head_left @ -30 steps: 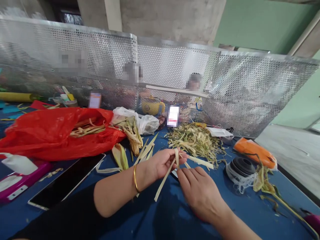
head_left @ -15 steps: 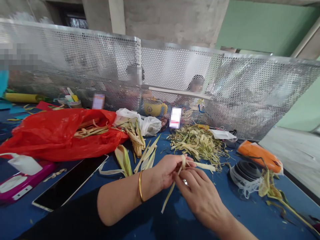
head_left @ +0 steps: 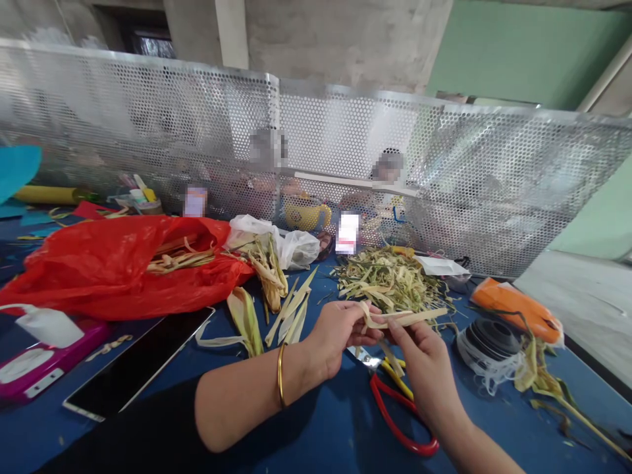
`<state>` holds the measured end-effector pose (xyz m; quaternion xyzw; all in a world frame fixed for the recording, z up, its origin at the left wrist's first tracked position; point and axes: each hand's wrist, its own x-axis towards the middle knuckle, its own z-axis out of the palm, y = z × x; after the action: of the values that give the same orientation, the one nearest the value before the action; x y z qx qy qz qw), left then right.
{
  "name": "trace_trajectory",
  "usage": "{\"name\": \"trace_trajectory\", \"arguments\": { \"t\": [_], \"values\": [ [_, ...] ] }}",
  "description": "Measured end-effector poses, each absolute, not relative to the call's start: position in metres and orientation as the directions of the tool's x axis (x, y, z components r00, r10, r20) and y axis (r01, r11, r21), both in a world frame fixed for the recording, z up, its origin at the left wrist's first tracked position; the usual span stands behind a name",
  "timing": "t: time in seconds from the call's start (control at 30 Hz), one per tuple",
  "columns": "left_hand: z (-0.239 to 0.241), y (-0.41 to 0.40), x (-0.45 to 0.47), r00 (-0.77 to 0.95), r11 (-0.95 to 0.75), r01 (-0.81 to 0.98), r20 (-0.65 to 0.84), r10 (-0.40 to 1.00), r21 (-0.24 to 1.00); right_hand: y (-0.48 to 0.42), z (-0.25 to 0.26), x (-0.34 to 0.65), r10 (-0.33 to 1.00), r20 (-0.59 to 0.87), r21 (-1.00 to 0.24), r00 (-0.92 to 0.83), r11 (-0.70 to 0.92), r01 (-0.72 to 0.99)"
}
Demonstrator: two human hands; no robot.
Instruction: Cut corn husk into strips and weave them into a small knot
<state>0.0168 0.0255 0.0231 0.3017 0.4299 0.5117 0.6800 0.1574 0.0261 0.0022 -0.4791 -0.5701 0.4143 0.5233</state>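
My left hand (head_left: 340,329), with a gold bangle on the wrist, pinches the folded end of a pale corn-husk strip (head_left: 412,318). My right hand (head_left: 424,359) grips the same strip from below, and the strip runs out to the right between the two hands. Both hands hover just above the blue table (head_left: 320,434). Red-handled scissors (head_left: 399,421) lie on the table under my right hand. A heap of husk shreds (head_left: 388,280) lies just beyond my hands.
A red plastic bag (head_left: 108,263) with husks lies at the left, and loose husk pieces (head_left: 269,289) beside it. A dark tablet (head_left: 138,362) and a pink case (head_left: 44,365) sit at the near left. A thread spool (head_left: 486,339) and an orange object (head_left: 516,306) are at the right. A perforated metal screen (head_left: 316,151) bounds the back; people sit behind it.
The strip has been folded and turned from hanging down to lying sideways between my hands. My right hand lifted and moved right, uncovering the red scissors beneath it.
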Motion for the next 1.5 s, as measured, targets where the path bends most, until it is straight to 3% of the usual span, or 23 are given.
{"name": "trace_trajectory", "arguments": {
  "t": [0.47, 0.7, 0.83, 0.97, 1.07, 1.17, 1.27, 1.37, 1.5],
  "values": [
    [0.018, 0.027, 0.018, 0.066, 0.299, -0.419, -0.3, 0.952, 0.857, 0.023, 0.006, 0.15, 0.997, -0.064, -0.985, -0.032, -0.068, -0.155],
    [0.012, 0.031, 0.015, 0.279, 0.391, -0.496, -0.284, 0.917, 0.776, 0.024, 0.008, 0.15, 0.947, -0.301, -0.904, -0.11, -0.32, -0.283],
    [0.016, 0.033, 0.012, 0.242, 0.407, -0.522, -0.327, 0.913, 0.749, 0.025, 0.008, 0.153, 0.947, -0.301, -0.91, -0.114, -0.321, -0.262],
    [0.025, 0.035, 0.007, 0.089, 0.346, -0.559, -0.36, 0.929, 0.754, 0.025, 0.009, 0.156, 0.975, -0.195, -0.969, -0.105, -0.208, -0.134],
    [0.029, 0.037, 0.004, 0.037, 0.319, -0.555, -0.36, 0.932, 0.768, 0.022, 0.013, 0.157, 0.964, 0.092, -0.994, -0.251, 0.104, 0.035],
    [0.026, 0.038, 0.003, 0.049, 0.31, -0.506, -0.332, 0.942, 0.805, 0.019, 0.017, 0.16, 0.846, 0.326, -0.851, -0.422, 0.457, 0.258],
    [0.02, 0.035, 0.006, 0.069, 0.287, -0.422, -0.286, 0.956, 0.86, 0.017, 0.019, 0.164, 0.757, 0.47, -0.62, -0.454, 0.649, 0.441],
    [0.019, 0.03, 0.012, 0.108, 0.244, -0.332, -0.22, 0.969, 0.911, 0.018, 0.018, 0.168, 0.671, 0.636, -0.452, -0.382, 0.725, 0.521],
    [0.021, 0.022, 0.019, 0.212, 0.231, -0.239, -0.181, 0.96, 0.943, 0.023, 0.015, 0.17, 0.708, 0.665, -0.445, -0.238, 0.632, 0.635]
  ]
}}
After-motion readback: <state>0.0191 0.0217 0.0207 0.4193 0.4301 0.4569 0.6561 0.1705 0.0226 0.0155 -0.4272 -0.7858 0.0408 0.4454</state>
